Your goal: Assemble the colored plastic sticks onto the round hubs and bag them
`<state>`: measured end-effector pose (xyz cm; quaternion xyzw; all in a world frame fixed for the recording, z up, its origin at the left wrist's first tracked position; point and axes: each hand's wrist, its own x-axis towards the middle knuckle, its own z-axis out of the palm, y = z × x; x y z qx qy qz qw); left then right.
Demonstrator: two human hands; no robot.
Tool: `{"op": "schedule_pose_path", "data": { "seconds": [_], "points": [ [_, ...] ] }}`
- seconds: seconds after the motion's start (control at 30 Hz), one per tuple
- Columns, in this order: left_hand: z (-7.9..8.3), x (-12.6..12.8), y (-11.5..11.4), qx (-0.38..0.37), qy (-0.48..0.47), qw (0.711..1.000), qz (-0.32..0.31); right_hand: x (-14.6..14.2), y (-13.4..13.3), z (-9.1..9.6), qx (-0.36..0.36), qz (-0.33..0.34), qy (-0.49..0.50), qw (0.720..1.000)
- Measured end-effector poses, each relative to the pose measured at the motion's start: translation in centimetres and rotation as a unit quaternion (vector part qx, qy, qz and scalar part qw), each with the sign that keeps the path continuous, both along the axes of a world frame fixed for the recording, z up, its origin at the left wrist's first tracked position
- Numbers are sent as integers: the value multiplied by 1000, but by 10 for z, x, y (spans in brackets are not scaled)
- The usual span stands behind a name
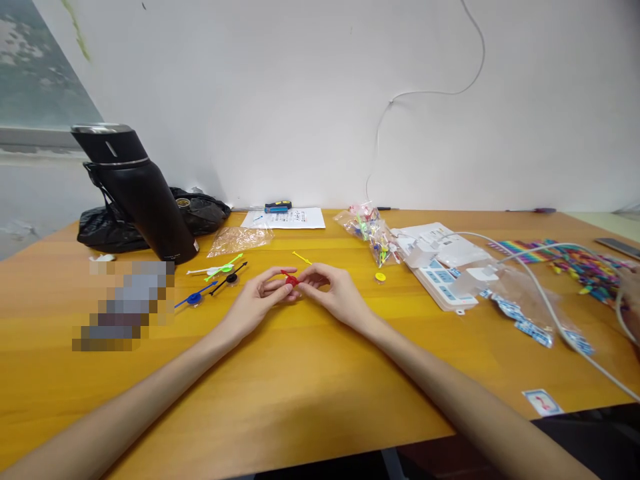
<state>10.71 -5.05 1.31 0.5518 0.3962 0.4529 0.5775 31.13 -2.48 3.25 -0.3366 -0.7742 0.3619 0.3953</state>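
Note:
Between my two hands, above the middle of the table, is a small red spinner (291, 281) with a round hub and an arrow. My left hand (260, 297) grips it from the left with thumb and fingers. From the right, the thumb and fingertips of my right hand (333, 290) pinch its other side. Left of my hands lie a blue arrow spinner (195, 299), a black one (231, 278) and a green arrow (225, 268) over a white one (200, 271). A yellow arrow (301, 257) lies just beyond my hands, and a yellow disc (380, 277) sits to the right.
A black flask (145, 193) and black plastic bag (205, 213) stand back left. Behind are a clear bag (240, 240), paper (310, 218) and bagged parts (383, 247). To the right, a power strip (440, 287) trails white cables near colourful pieces (585, 267).

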Motion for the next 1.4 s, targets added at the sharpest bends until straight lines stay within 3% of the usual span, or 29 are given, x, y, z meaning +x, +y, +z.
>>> {"op": "schedule_pose_path", "data": {
  "seconds": [0.33,0.9,1.4],
  "points": [
    [0,2,-1,46,-6,998,-53,-2,-3,-2,14,25,-5,1000],
    [-4,0,0,38,22,998,-49,-3,-5,-4,32,-15,-44,998],
    [1,3,-4,66,48,995,-56,-3,-3,-2,-38,11,-19,999]
  ]
}}
